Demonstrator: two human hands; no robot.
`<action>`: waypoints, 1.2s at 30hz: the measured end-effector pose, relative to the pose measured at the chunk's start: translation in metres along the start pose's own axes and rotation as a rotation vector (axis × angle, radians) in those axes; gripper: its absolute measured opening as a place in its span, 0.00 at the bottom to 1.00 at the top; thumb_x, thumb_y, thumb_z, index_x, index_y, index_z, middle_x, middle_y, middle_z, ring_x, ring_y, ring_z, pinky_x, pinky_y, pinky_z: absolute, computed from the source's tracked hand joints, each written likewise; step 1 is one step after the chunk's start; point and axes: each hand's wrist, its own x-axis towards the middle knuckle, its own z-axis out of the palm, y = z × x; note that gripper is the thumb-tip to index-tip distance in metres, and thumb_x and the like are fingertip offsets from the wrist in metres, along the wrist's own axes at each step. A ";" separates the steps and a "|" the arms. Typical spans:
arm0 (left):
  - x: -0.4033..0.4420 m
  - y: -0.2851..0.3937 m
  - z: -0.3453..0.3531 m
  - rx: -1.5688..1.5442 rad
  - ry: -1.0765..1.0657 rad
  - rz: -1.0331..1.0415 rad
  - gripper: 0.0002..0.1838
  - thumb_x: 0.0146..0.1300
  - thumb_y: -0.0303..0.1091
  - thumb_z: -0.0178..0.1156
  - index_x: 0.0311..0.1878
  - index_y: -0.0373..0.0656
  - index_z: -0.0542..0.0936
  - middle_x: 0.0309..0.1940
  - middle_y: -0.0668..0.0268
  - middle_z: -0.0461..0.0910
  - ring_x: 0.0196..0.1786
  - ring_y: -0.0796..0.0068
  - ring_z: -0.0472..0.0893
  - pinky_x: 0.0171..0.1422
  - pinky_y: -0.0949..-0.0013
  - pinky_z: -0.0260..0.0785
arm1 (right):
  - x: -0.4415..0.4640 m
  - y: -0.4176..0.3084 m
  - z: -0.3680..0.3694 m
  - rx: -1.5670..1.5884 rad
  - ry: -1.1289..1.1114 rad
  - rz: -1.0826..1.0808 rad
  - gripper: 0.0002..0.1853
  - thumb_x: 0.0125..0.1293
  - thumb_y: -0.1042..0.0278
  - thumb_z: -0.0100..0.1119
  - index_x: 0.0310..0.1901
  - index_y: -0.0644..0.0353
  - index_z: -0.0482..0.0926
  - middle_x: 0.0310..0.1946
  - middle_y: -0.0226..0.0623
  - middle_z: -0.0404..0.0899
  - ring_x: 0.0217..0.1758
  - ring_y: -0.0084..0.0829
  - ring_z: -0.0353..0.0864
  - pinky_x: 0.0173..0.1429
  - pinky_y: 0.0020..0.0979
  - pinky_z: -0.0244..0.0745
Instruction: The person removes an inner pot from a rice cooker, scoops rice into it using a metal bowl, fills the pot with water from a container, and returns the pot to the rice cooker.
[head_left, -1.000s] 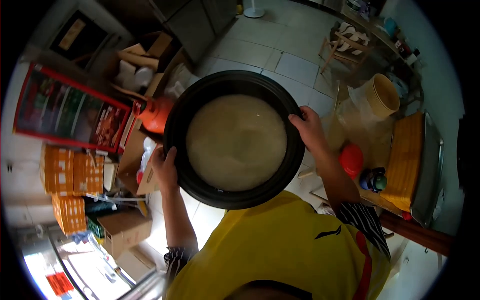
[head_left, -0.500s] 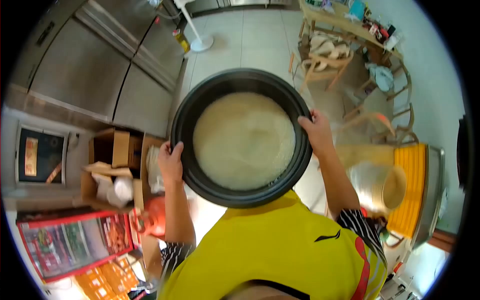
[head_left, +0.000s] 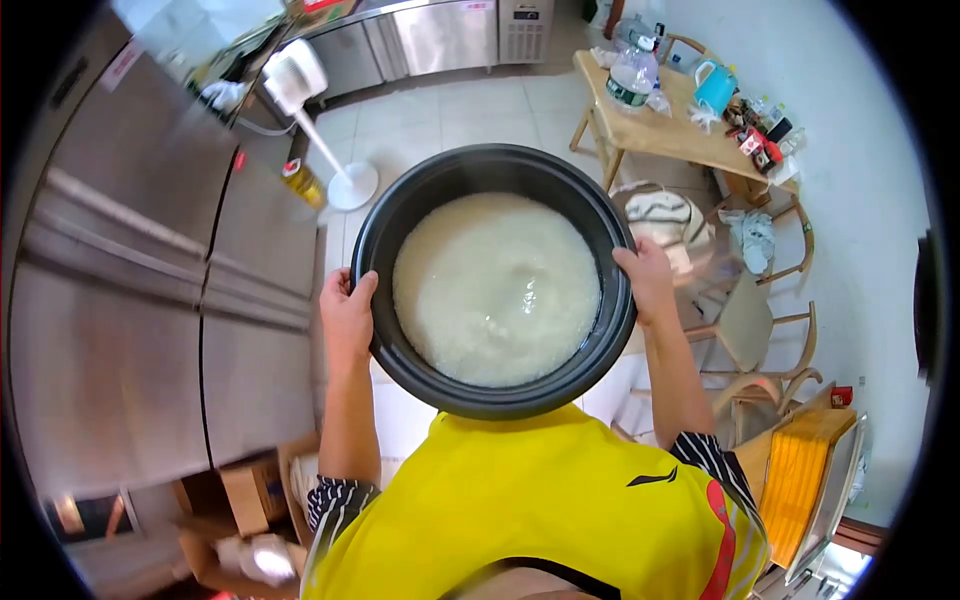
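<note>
A large round black pot, like the inner pot of a rice cooker, is held in front of my chest. Inside it lies pale rice in cloudy water, with light glinting on the surface. My left hand grips the rim on the left, thumb on top and fingers curled beneath. On the opposite side my right hand clasps the rim the same way. The fingers under the rim are partly hidden. The pot's lower edge is close to my yellow shirt.
Steel refrigerators line the left side. Ahead stand a white fan on its base and a yellow oil bottle. To the right are a wooden table, chairs and a stack of orange trays. Cardboard boxes sit lower left.
I have moved forward through the room with the pot; the fan, table and steel counter appear nearer, and the boxes have slid lower. Both hands keep their hold on the rim.
</note>
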 end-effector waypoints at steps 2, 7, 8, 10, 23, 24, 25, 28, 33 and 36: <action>0.078 0.010 0.036 -0.001 -0.040 0.021 0.08 0.64 0.29 0.63 0.42 0.35 0.77 0.32 0.71 0.78 0.33 0.83 0.73 0.40 0.76 0.66 | 0.064 -0.016 0.016 0.013 0.038 -0.008 0.08 0.63 0.73 0.61 0.40 0.67 0.77 0.31 0.32 0.79 0.30 0.20 0.77 0.36 0.24 0.74; 0.258 0.051 0.127 0.031 -0.133 0.001 0.08 0.63 0.29 0.64 0.40 0.36 0.77 0.31 0.71 0.78 0.33 0.83 0.74 0.41 0.77 0.66 | 0.216 -0.055 0.042 0.065 0.148 0.026 0.09 0.64 0.75 0.61 0.44 0.69 0.76 0.34 0.36 0.81 0.32 0.22 0.80 0.37 0.25 0.76; 0.293 0.053 0.144 0.038 -0.146 -0.006 0.07 0.63 0.29 0.64 0.40 0.36 0.77 0.31 0.71 0.78 0.33 0.83 0.74 0.41 0.77 0.66 | 0.248 -0.063 0.049 0.105 0.170 0.037 0.10 0.64 0.75 0.61 0.44 0.69 0.76 0.35 0.36 0.82 0.33 0.22 0.81 0.38 0.25 0.76; 0.367 0.056 0.187 0.045 -0.164 0.021 0.07 0.63 0.28 0.64 0.39 0.37 0.78 0.30 0.72 0.77 0.33 0.84 0.73 0.41 0.77 0.65 | 0.317 -0.081 0.058 0.141 0.173 0.026 0.11 0.65 0.75 0.60 0.46 0.70 0.75 0.36 0.38 0.83 0.34 0.24 0.81 0.41 0.26 0.76; 0.782 0.076 0.446 0.079 -0.313 -0.010 0.07 0.62 0.28 0.64 0.39 0.35 0.78 0.29 0.71 0.76 0.31 0.82 0.72 0.38 0.75 0.66 | 0.750 -0.134 0.069 0.035 0.314 -0.043 0.11 0.63 0.73 0.60 0.46 0.67 0.77 0.36 0.36 0.82 0.36 0.25 0.81 0.43 0.28 0.76; 0.817 0.077 0.474 0.062 -0.337 0.004 0.07 0.61 0.28 0.64 0.38 0.35 0.78 0.29 0.71 0.77 0.31 0.82 0.72 0.38 0.75 0.66 | 0.781 -0.132 0.069 0.040 0.337 -0.026 0.11 0.63 0.74 0.60 0.46 0.67 0.77 0.36 0.36 0.82 0.37 0.26 0.81 0.43 0.28 0.76; 0.846 0.079 0.504 0.056 -0.364 0.003 0.07 0.61 0.28 0.64 0.38 0.35 0.78 0.29 0.71 0.77 0.31 0.81 0.73 0.38 0.74 0.66 | 0.806 -0.144 0.073 0.026 0.399 -0.004 0.12 0.63 0.74 0.60 0.47 0.68 0.78 0.37 0.37 0.82 0.37 0.26 0.81 0.44 0.28 0.76; 0.946 0.088 0.592 0.113 -0.454 0.057 0.08 0.62 0.28 0.63 0.40 0.33 0.77 0.31 0.69 0.78 0.33 0.79 0.74 0.40 0.73 0.67 | 0.890 -0.144 0.074 0.085 0.529 -0.019 0.10 0.63 0.74 0.61 0.45 0.68 0.78 0.36 0.35 0.82 0.37 0.23 0.80 0.44 0.26 0.75; 1.059 0.117 0.732 0.113 -0.591 0.026 0.09 0.62 0.27 0.62 0.42 0.33 0.77 0.32 0.68 0.79 0.35 0.79 0.75 0.43 0.73 0.68 | 1.015 -0.168 0.037 0.091 0.643 0.004 0.09 0.64 0.73 0.61 0.43 0.68 0.78 0.35 0.32 0.81 0.35 0.21 0.78 0.42 0.25 0.72; 1.129 0.122 0.826 0.114 -0.689 0.041 0.08 0.62 0.27 0.62 0.41 0.33 0.78 0.32 0.68 0.79 0.35 0.80 0.76 0.43 0.73 0.68 | 1.094 -0.176 0.007 0.109 0.748 -0.017 0.08 0.63 0.73 0.61 0.41 0.68 0.78 0.33 0.31 0.80 0.34 0.21 0.77 0.41 0.25 0.71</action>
